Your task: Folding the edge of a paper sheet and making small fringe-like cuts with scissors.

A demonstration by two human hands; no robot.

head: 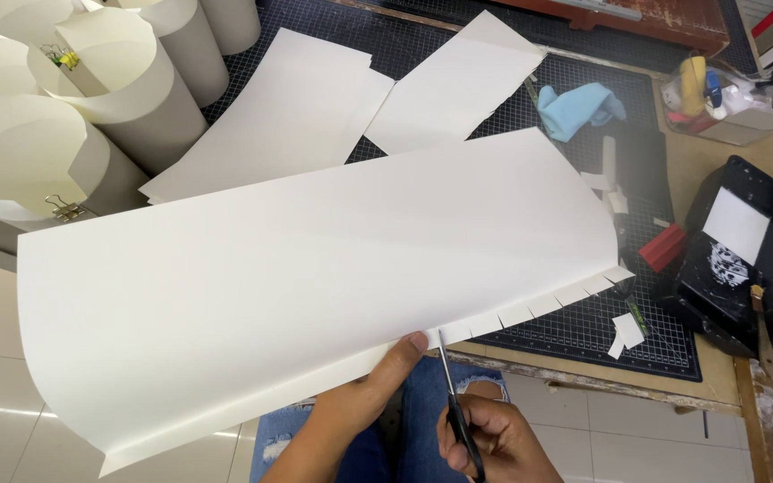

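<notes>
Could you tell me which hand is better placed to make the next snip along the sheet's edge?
The right hand: it holds the scissors, blades at the sheet edge, while the left hand steadies the sheet.

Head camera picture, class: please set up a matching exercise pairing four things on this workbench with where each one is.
Things:
1. scissors
2. blue cloth
3. black tray
4. binder clip

Places:
A. on a rolled paper tube, far left
B. in the right hand, at the big sheet's fringed edge
C. right end of the bench
D. on the cutting mat, behind the big sheet

Pairs: 1-B, 2-D, 3-C, 4-A
</notes>
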